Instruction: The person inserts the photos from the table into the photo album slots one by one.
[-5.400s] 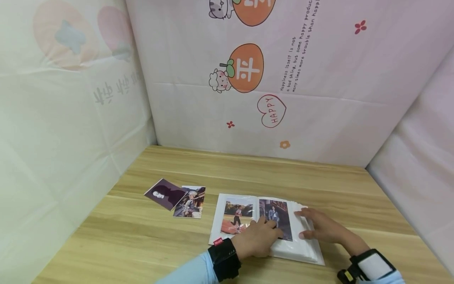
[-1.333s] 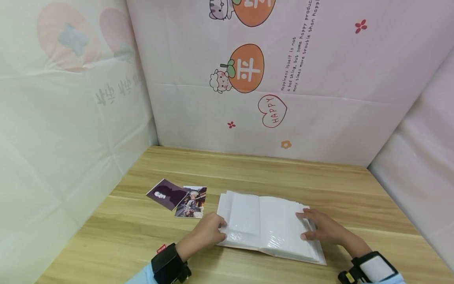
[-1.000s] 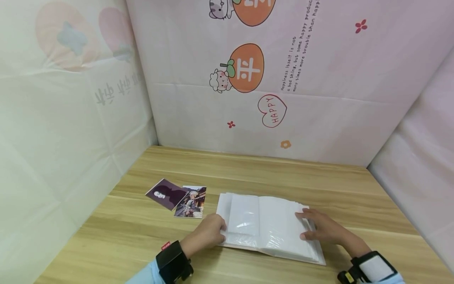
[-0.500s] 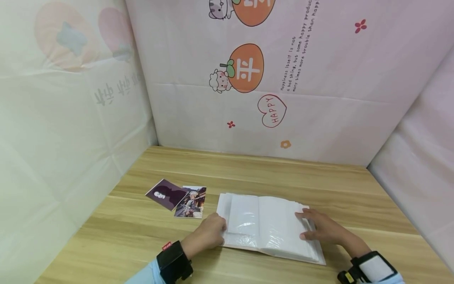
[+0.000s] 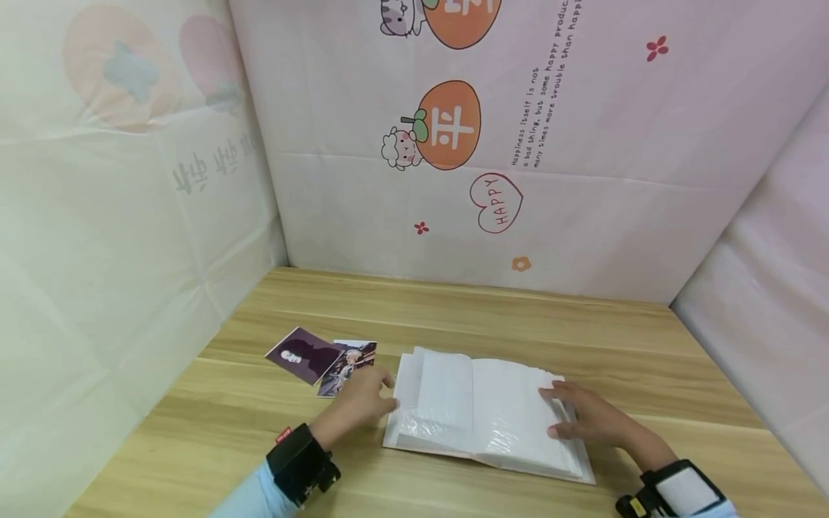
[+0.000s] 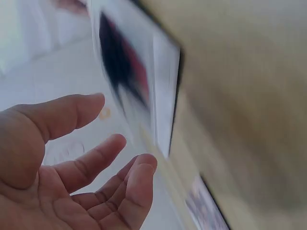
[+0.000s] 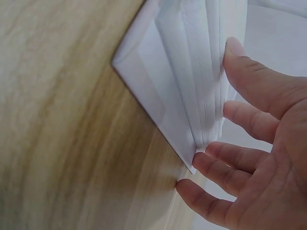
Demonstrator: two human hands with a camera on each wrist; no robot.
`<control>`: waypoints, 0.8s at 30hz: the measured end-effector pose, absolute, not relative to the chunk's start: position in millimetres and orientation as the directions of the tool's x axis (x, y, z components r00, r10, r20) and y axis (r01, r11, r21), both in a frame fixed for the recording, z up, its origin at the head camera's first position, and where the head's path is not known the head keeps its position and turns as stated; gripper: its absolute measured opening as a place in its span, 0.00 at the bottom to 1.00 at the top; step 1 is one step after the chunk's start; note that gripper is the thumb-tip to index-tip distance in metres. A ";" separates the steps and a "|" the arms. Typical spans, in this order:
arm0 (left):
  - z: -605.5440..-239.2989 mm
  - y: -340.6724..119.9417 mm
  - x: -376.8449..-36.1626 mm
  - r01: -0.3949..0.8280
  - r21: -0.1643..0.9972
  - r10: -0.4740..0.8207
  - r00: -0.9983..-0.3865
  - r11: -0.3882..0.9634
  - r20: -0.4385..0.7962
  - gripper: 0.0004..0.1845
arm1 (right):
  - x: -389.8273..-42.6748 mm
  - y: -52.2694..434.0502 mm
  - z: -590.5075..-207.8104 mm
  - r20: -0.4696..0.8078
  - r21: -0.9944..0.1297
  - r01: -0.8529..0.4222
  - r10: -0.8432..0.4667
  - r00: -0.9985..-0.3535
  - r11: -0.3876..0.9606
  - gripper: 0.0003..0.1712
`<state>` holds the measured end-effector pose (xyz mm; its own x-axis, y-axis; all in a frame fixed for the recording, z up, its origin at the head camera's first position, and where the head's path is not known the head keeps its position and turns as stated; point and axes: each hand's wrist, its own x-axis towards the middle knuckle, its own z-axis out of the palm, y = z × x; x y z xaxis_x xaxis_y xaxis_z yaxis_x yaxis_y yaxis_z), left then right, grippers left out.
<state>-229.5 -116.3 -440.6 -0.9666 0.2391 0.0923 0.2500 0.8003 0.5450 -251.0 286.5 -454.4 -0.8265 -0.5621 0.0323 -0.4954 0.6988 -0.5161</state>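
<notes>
Both wrists had chunky black rigs, left wrist strap (image 5: 301, 464) and right wrist strap (image 5: 680, 485), over light blue sleeves. The right hand (image 5: 586, 414) was spread fairly wide with thumb and fingertips against the page edges, I'd guess to keep the open photo album (image 5: 512, 403) steady. The left hand (image 5: 356, 403) was loosely bent and empty, just off the album's left edge. The album lay between the hands, and its left-side page was slightly lifted, probably because nothing pressed on it.

Off to the left was a street photo print (image 5: 352, 354), partly blocked by the left hand in the head view, with a dark portrait print (image 5: 304, 355) overlapping its corner. All of it sat on a wood-grain table (image 5: 194, 446), with a cartoon-printed backdrop (image 5: 583, 230) behind.
</notes>
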 end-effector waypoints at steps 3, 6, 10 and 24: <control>-435.0 -132.1 -240.9 0.187 0.531 0.162 -0.982 0.826 0.093 0.15 | -251.3 286.8 -454.2 0.038 -0.517 -0.504 -0.570 -0.821 0.692 0.41; -430.9 -148.3 -250.6 0.091 0.520 0.063 -0.995 0.849 0.071 0.16 | -251.3 286.7 -454.2 0.037 -0.519 -0.502 -0.569 -0.822 0.691 0.41; -427.5 -172.5 -260.7 -0.006 0.510 -0.048 -0.997 0.860 0.069 0.17 | -251.4 286.7 -455.1 0.043 -0.516 -0.503 -0.565 -0.824 0.693 0.41; -439.9 -245.7 -272.7 -0.143 0.507 -0.237 -0.964 0.850 0.125 0.16 | -251.9 287.8 -457.7 0.057 -0.503 -0.514 -0.567 -0.822 0.694 0.40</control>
